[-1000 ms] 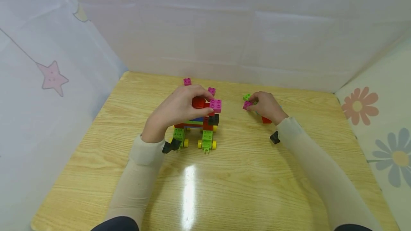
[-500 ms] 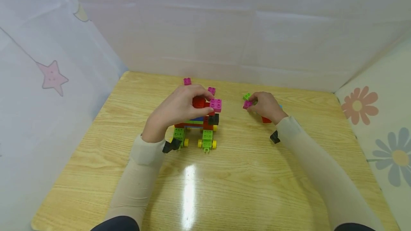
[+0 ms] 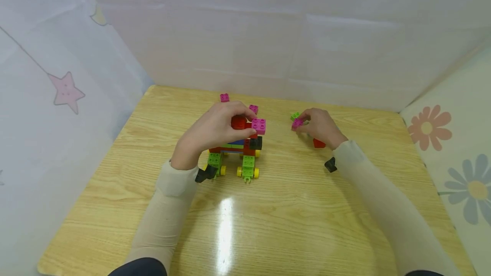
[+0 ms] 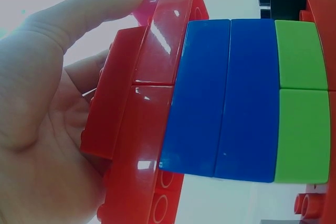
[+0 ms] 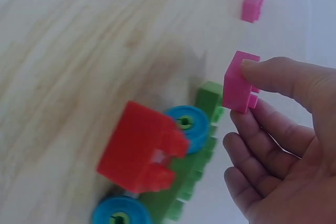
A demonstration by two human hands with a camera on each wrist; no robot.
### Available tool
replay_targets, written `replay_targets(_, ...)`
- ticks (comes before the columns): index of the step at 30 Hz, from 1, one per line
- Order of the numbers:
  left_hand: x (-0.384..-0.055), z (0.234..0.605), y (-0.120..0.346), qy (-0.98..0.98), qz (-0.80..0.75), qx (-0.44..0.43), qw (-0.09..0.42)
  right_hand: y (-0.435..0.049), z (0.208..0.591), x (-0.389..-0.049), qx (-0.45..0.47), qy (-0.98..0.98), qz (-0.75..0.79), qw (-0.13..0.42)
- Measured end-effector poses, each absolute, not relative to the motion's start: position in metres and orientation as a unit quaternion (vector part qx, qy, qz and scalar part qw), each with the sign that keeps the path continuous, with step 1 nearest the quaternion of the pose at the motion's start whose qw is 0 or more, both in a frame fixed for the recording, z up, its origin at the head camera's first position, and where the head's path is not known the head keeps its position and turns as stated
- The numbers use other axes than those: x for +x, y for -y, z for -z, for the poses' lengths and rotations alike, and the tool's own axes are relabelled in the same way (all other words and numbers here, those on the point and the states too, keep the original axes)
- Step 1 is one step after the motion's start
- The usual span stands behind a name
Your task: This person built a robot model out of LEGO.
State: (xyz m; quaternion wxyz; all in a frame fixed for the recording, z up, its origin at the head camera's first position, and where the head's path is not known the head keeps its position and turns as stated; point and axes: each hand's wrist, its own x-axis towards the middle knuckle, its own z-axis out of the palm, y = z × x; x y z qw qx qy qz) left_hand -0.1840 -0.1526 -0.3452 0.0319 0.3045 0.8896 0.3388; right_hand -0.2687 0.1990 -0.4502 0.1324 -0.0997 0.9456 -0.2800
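Note:
My left hand (image 3: pixel 215 127) pinches a pink toy brick (image 3: pixel 258 126) at the top right corner of a built brick vehicle (image 3: pixel 232 147). In the left wrist view, the thumb presses that brick where it sits on red bricks (image 4: pixel 163 35); blue bricks (image 4: pixel 223 98) and green bricks (image 4: pixel 302 129) lie below them. My right hand (image 3: pixel 321 127) pinches another pink brick (image 5: pixel 239 85) between thumb and fingertips, its studs toward the palm. Close by the fingers is a green base (image 5: pixel 181 177) with blue wheels (image 5: pixel 189 129) and a red brick (image 5: pixel 137 148).
Two loose pink bricks, one farther back (image 3: pixel 224 97) and one nearer (image 3: pixel 253 109), lie behind the vehicle. Green pieces with yellow wheels (image 3: pixel 248 167) extend from the vehicle's front. A pale cloth wall (image 3: pixel 245 50) borders the wooden table (image 3: pixel 307 216) at the back.
My right hand has raised its pink brick slightly. The left hand keeps its pinch on the vehicle's top brick, and the vehicle stays in place.

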Motion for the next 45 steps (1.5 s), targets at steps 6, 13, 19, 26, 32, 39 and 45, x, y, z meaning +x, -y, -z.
replay_targets(6, -0.184, 0.345, 0.153, -0.888, -0.341, 0.306, 0.034, -0.193, 0.432, -0.262, -0.109, -0.942, 0.291, 0.129)
replay_targets(13, -0.184, 0.346, 0.154, -0.888, -0.341, 0.306, 0.031, -0.182, 0.409, -0.252, -0.139, -0.942, 0.289, 0.102)
replay_targets(19, -0.185, 0.347, 0.156, -0.888, -0.342, 0.305, 0.032, -0.167, 0.39, -0.241, -0.154, -0.937, 0.302, 0.088)
replay_targets(26, -0.186, 0.348, 0.157, -0.887, -0.344, 0.306, 0.036, -0.155, 0.373, -0.228, -0.156, -0.93, 0.32, 0.093)
replay_targets(32, -0.187, 0.347, 0.157, -0.885, -0.345, 0.31, 0.038, -0.145, 0.358, -0.216, -0.171, -0.915, 0.354, 0.09)
replay_targets(39, -0.187, 0.346, 0.156, -0.884, -0.349, 0.309, 0.042, -0.135, 0.345, -0.205, -0.188, -0.904, 0.374, 0.081)
replay_targets(45, -0.187, 0.346, 0.155, -0.883, -0.349, 0.31, 0.039, -0.131, 0.337, -0.199, -0.189, -0.899, 0.389, 0.071)
